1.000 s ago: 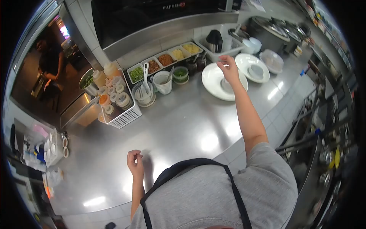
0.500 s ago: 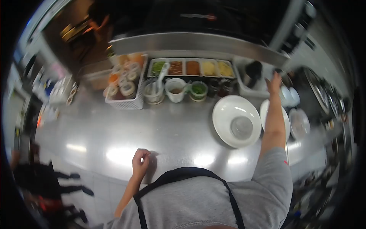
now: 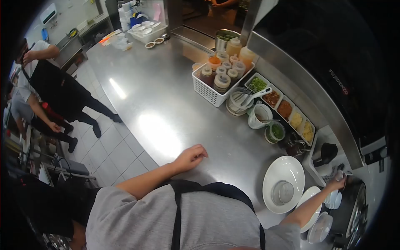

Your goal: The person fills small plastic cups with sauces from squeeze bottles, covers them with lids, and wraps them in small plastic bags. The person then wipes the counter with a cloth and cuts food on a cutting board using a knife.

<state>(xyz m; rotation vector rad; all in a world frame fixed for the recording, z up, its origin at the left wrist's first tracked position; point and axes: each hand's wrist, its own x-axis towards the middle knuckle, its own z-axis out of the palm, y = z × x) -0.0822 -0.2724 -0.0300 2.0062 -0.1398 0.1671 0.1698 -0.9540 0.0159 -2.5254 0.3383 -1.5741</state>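
Observation:
My left hand (image 3: 190, 158) rests near the counter's front edge, fingers loosely curled in, with nothing visible in them. At the far right, my right hand (image 3: 336, 183) is closed round something small and pale at the end of a white bin (image 3: 314, 166); what it is I cannot make out. A dark scoop-like thing (image 3: 326, 153) lies in that bin. Just below my right hand are stacked small white bowls (image 3: 333, 200). My right forearm crosses over a white plate (image 3: 310, 198). Beside it, a wide white dish (image 3: 283, 166) holds a round clear container (image 3: 283, 192).
Sauce bottles fill a white basket (image 3: 208, 89). Tubs with utensils, including a jug (image 3: 259, 116), stand before a row of topping trays (image 3: 285, 109). A lidded clear container (image 3: 320, 229) sits at lower right. Co-workers (image 3: 54, 87) stand left, beyond the steel counter (image 3: 166, 83).
The view has swung left, bringing the co-workers and the counter's far end into sight. My right hand, reaching with fingers extended before, is now closed on something beside the bin.

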